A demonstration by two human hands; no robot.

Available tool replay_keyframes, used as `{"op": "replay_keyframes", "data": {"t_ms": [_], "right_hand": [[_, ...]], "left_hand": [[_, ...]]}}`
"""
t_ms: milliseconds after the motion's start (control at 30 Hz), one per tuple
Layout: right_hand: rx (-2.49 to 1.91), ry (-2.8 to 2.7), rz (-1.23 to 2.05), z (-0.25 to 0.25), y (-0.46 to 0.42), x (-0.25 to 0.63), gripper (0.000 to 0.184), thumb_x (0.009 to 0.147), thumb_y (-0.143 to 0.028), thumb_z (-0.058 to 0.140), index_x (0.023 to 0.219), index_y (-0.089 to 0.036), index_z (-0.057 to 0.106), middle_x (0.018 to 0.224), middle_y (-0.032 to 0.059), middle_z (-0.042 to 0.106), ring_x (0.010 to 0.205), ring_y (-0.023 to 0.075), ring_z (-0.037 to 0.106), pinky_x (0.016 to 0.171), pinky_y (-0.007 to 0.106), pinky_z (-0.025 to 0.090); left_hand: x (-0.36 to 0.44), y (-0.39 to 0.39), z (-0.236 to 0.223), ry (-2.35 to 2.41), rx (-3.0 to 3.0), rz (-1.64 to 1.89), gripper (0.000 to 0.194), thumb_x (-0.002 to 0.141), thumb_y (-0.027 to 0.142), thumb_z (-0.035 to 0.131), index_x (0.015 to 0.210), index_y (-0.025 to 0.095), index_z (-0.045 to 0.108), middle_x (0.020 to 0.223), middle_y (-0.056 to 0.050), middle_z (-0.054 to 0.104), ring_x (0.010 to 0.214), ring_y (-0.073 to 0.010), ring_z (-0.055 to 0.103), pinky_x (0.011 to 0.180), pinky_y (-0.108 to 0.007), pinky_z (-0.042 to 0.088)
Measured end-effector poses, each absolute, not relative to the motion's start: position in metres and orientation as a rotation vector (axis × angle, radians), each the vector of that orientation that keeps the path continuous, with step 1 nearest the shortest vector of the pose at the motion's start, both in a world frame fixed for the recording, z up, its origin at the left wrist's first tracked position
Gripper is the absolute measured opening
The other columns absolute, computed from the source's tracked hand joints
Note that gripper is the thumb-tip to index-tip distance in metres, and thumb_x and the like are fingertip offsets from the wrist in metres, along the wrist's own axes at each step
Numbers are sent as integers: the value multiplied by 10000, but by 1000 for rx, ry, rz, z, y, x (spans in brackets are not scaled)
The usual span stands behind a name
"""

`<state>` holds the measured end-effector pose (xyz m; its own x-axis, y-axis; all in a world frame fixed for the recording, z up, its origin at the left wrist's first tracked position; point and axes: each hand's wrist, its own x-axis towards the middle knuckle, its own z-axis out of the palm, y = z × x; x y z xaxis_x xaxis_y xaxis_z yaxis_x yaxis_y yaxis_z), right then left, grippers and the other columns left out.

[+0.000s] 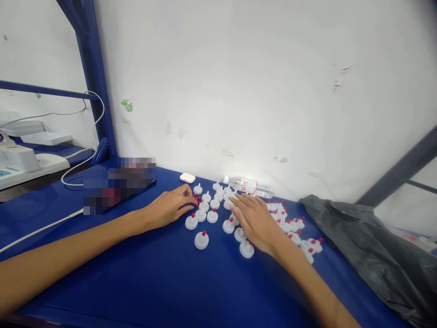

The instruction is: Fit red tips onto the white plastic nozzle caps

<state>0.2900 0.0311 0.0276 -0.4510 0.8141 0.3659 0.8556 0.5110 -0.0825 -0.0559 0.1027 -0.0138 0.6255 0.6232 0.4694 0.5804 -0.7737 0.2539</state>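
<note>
My left hand (170,206) reaches into a small pile of red tips (197,198), its fingers bent down and the thumb apart from them. No tip shows clearly within its grasp. Over a cluster of white nozzle caps (217,197), my right hand (254,218) lies with fingers stretched out, hiding some of them. Between and below the hands, several white caps carry red tips, such as the nearest cap (201,240). Other white caps near the wall have bare spouts. A further group of red-tipped caps (293,225) lies to the right of my right hand.
Against the wall lies a clear plastic bottle (248,186), with a white earbud case (187,177) to its left. A blurred-out dark object (119,184) with a white cable sits at left. Dark plastic sheeting (362,255) covers the right side of the blue table (164,282).
</note>
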Motion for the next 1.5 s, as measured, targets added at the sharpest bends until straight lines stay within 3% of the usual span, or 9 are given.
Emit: {"op": "replay_keyframes", "data": {"t_ms": [133,300,500,600,733,867,1067,1367,1500], "right_hand": [[-1453,-2418,-44,23,33,293,700,1305,-543,234,1695,-216,714,1767,136,667,1727,422,537,1431,797,371],[-1464,-2419,19,22,36,293,721,1301,-582,236,1690,-225,726,1774,145,654,1729,433,532,1434,783,383],[-1358,-2378,-32,20,38,293,672,1299,-516,280,1601,-191,784,1636,167,776,1632,436,648,1385,777,469],[-1265,-2303,-104,27,39,293,543,1283,-490,401,1532,-210,794,1565,189,814,1532,429,729,1333,730,542],[-1134,-2206,-167,38,34,291,316,1238,-455,588,1396,-242,758,1368,173,852,1274,407,839,1124,617,692],[-987,-2212,-156,42,21,276,181,1216,-268,567,1340,-276,699,1302,125,837,1121,326,867,970,479,741],[-768,-2310,-94,38,6,251,155,1186,-205,605,1300,-299,653,1215,70,856,1121,309,864,987,490,759],[-652,-2271,-103,31,2,247,236,1235,-232,591,1452,-319,560,1308,93,837,1209,274,872,1026,449,772],[-627,-2214,-80,31,-1,244,314,1231,-200,596,1493,-367,552,1334,70,861,1300,276,868,1084,495,773]], "left_hand": [[-54,102,-14,1001,2752,897,228,1194,382,664,1122,288,859,1224,-50,746,801,-188,681,674,-297,503],[-50,97,-11,1012,2740,957,174,1165,322,676,1083,254,813,1164,-46,777,828,-203,711,678,-303,496],[-47,91,-3,1074,2662,1091,83,1066,190,696,1076,246,757,840,13,749,686,-203,649,657,-337,486],[-44,87,2,1070,2616,1146,87,1051,201,716,1080,259,773,742,38,712,622,-199,649,617,-342,481],[-39,78,8,998,2600,1193,137,1106,279,706,1176,266,824,887,6,793,677,-194,689,656,-332,534],[-34,67,12,878,2613,1218,224,1183,356,656,1256,284,855,1038,-34,851,742,-197,726,712,-335,595],[-26,58,11,710,2626,1257,294,1224,352,614,1320,244,870,1126,-84,869,951,-233,819,874,-365,682],[-23,52,9,627,2655,1256,261,1247,376,612,1298,285,851,1127,-59,887,958,-225,833,862,-339,690],[-25,53,8,669,2668,1246,242,1235,337,613,1314,324,842,1120,-52,894,981,-252,836,877,-364,685]]}}
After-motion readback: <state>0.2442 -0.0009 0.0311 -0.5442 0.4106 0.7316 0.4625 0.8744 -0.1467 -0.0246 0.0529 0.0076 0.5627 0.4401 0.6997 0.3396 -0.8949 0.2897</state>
